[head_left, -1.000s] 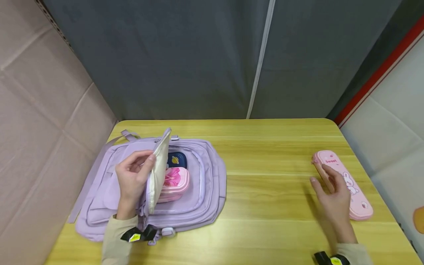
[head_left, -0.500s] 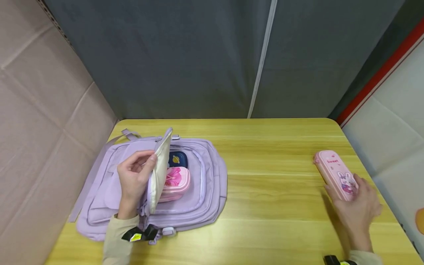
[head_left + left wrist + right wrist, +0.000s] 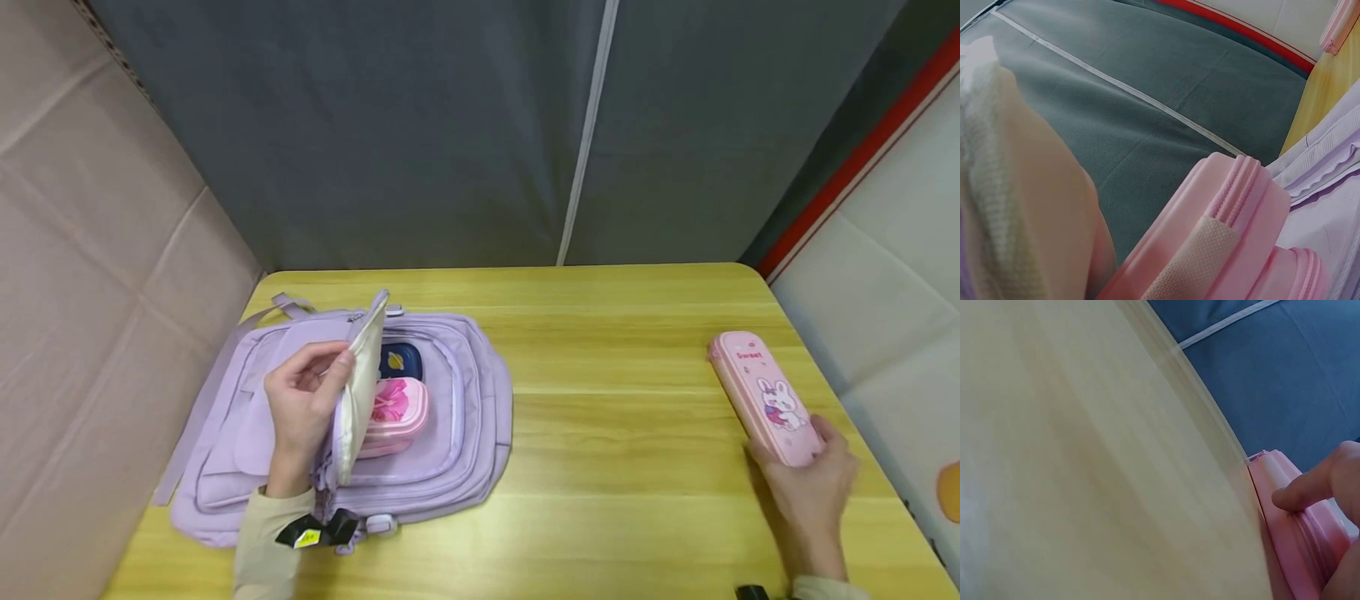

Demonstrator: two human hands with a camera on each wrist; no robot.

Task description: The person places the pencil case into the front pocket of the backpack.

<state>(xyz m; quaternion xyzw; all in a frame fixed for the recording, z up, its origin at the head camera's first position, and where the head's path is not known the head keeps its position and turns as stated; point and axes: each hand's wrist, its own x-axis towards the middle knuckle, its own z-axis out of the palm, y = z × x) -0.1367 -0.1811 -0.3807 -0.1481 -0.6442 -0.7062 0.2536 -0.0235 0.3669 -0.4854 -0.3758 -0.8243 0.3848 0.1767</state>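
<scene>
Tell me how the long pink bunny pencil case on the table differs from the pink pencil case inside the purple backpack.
The long pink bunny pencil case lies out on the yellow wooden table, gripped at its near end by the right hand; the pink pencil case sits inside the purple backpack, untouched. The bunny case looks longer and slimmer and shows a rabbit; the other shows a darker pink picture. Both are pink zip cases.

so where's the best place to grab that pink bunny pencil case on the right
Probably across its narrow width at the near end, coming from above on the person's side. The pink bunny pencil case lies flat on the table, long and slim, and the right hand already wraps that end.
</scene>
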